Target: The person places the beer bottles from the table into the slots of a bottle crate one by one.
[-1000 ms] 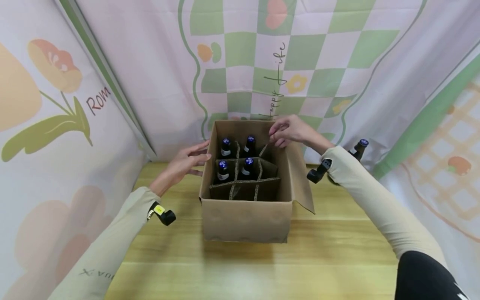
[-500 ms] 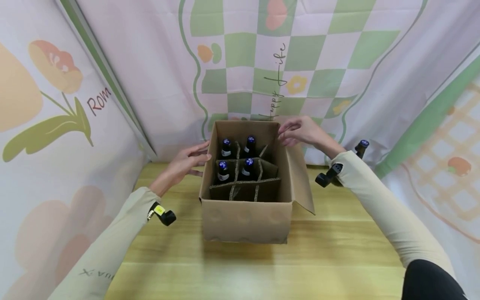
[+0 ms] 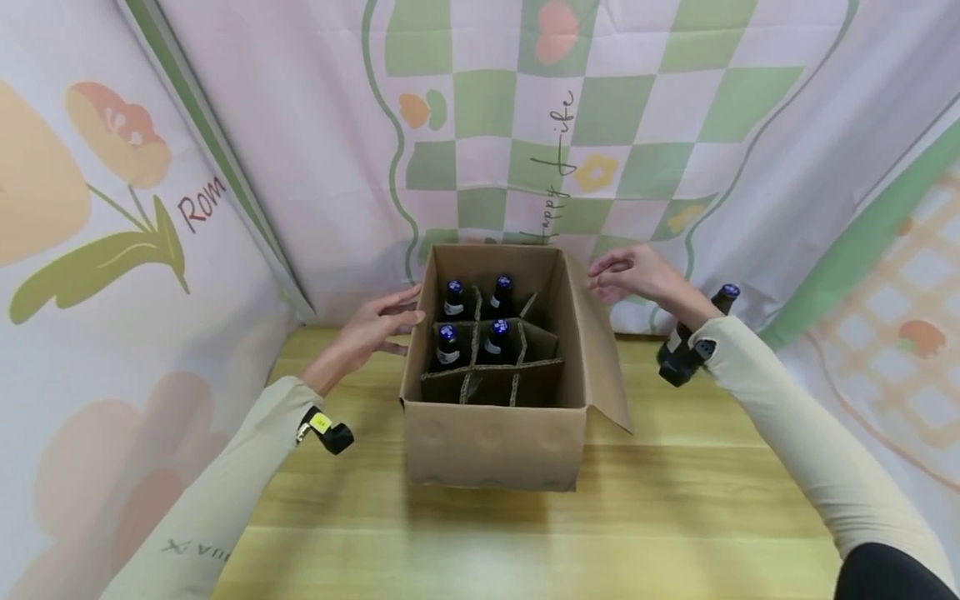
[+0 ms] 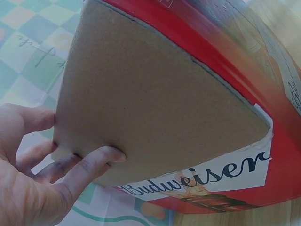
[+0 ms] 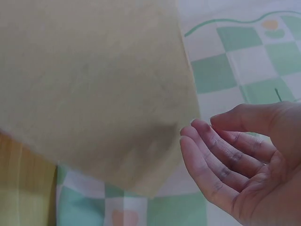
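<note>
An opened cardboard box (image 3: 495, 446) stands on the table with a cardboard divider (image 3: 487, 385) inside. Several dark beer bottles (image 3: 498, 340) with blue caps stand upright in its left and middle compartments. My left hand (image 3: 363, 329) rests against the box's left side, fingers extended. In the left wrist view its thumb (image 4: 101, 157) lies on the brown flap (image 4: 155, 94), the fingertips at the flap's edge. Beyond the folded-out right flap (image 3: 602, 358), my right hand (image 3: 637, 271) hovers with loosely bent fingers and holds nothing. Another dark bottle (image 3: 673, 348) stands partly behind the right forearm.
The wooden table (image 3: 487, 542) extends in front of the box. A printed curtain (image 3: 480, 108) hangs close behind it, with more fabric at the left and right. Red Budweiser printing (image 4: 202, 174) shows on the box's outside in the left wrist view.
My right hand has moved from over the box's back right corner out to the right, past the flap, uncovering more of the bottle there. The left hand stays put.
</note>
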A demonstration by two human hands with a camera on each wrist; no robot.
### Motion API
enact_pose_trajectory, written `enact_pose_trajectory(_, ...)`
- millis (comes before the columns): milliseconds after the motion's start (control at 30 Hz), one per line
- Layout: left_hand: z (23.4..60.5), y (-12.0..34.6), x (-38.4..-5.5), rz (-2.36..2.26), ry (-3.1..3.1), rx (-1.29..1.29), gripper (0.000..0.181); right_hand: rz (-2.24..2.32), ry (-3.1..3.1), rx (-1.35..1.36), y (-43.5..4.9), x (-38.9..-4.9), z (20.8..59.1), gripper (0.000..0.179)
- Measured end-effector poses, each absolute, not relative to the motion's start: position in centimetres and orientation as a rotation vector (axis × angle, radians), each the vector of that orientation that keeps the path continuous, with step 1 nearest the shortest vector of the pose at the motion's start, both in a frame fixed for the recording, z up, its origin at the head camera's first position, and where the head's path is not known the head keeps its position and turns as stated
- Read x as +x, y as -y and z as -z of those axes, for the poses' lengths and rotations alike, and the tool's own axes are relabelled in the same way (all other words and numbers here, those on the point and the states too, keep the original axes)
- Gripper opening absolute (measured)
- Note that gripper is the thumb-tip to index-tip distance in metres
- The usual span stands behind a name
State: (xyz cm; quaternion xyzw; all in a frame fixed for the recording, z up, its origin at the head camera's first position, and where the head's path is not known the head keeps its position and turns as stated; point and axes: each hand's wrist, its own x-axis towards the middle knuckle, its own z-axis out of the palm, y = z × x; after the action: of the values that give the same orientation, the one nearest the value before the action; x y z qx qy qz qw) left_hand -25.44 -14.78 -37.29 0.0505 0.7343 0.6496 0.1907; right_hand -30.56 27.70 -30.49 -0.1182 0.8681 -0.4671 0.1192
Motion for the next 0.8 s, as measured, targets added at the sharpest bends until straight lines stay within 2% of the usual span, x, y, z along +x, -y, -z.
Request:
enact_pose_trajectory(367,37.4,14.8,-25.4,-1.833,-2.055,0.153,0.068,1.288,-2.593,-0.388,-30.5,-30.8,31.5,0.034)
enact_pose_trajectory(800,37.4,14.8,-25.4,-1.838,-2.050,0.154,0.067,1.339,-2.651,-0.269,-33.9,-31.0,33.0,0.035)
